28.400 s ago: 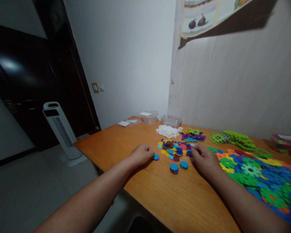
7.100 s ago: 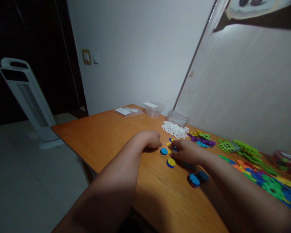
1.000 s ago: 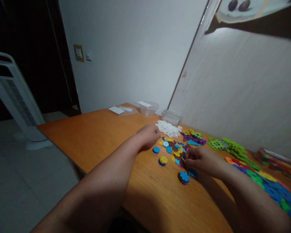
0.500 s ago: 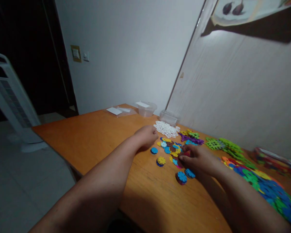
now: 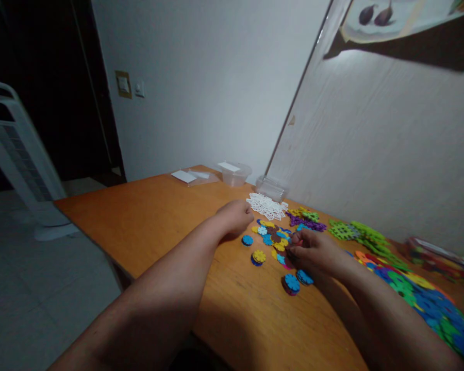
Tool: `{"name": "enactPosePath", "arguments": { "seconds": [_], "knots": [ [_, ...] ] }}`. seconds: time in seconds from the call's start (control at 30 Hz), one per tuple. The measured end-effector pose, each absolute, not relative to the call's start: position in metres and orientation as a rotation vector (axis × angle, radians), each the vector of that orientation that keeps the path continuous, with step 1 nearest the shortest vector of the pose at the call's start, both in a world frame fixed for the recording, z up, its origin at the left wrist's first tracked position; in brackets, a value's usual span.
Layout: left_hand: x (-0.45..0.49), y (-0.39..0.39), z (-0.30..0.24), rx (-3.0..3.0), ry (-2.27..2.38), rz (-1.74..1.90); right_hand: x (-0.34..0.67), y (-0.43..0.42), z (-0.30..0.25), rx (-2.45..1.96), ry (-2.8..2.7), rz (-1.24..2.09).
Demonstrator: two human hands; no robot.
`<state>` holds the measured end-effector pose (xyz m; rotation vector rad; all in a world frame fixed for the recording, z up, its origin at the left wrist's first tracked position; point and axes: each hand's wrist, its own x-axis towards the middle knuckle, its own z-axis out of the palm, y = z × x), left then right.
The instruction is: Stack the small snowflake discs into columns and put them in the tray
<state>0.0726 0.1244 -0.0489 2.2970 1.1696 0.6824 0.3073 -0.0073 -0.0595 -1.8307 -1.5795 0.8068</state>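
Observation:
My left hand (image 5: pixel 235 218) rests on the table left of a loose pile of flower-shaped plastic discs (image 5: pixel 274 235). Its fingers are curled closed, and whatever they may hold is hidden. At the pile's right side, my right hand (image 5: pixel 313 248) is pinched on a red disc, mostly covered by the fingers. Nearer to me stand small stacks of discs: a blue one (image 5: pixel 247 240), a yellow-topped one (image 5: pixel 259 257) and a blue-topped one (image 5: pixel 291 284). Another blue-topped stack (image 5: pixel 304 277) sits just below my right hand.
White lattice pieces (image 5: pixel 267 207) lie behind the pile, before clear plastic tubs (image 5: pixel 235 175). Purple pieces (image 5: pixel 306 222), green pieces (image 5: pixel 365 234) and a large multicoloured heap (image 5: pixel 429 296) spread rightward. A clear packet (image 5: pixel 195 176) lies at the back. A tall white fan (image 5: pixel 19 159) stands left.
The view has shifted slightly. My right fingers have closed further over the red disc, so less of it shows. My left hand and the stacks stay in place.

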Motion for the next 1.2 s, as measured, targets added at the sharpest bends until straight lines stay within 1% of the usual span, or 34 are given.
{"name": "enactPosePath", "arguments": {
  "seconds": [0.07, 0.33, 0.53, 0.7, 1.07, 1.13, 1.2],
  "knots": [
    [0.073, 0.126, -0.050, 2.298, 1.165, 0.690, 0.306, -0.009, -0.056, -1.855, -1.586, 0.785],
    [0.073, 0.130, -0.054, 2.334, 1.175, 0.685, 0.297, -0.008, -0.048, -2.040, -1.703, 0.523],
    [0.072, 0.126, -0.048, 2.354, 1.199, 0.655, 0.300, -0.005, -0.052, -2.058, -1.702, 0.493],
    [0.071, 0.123, -0.046, 2.292, 1.187, 0.661, 0.304, -0.002, -0.051, -2.092, -1.809, 0.506],
    [0.072, 0.126, -0.052, 2.285, 1.188, 0.695, 0.293, -0.011, -0.032, -2.107, -2.066, 0.234],
    [0.071, 0.126, -0.051, 2.289, 1.193, 0.687, 0.295, -0.011, -0.033, -2.089, -2.069, 0.261],
    [0.071, 0.126, -0.050, 2.287, 1.186, 0.684, 0.299, -0.011, -0.036, -2.044, -2.013, 0.375]
  ]
}}
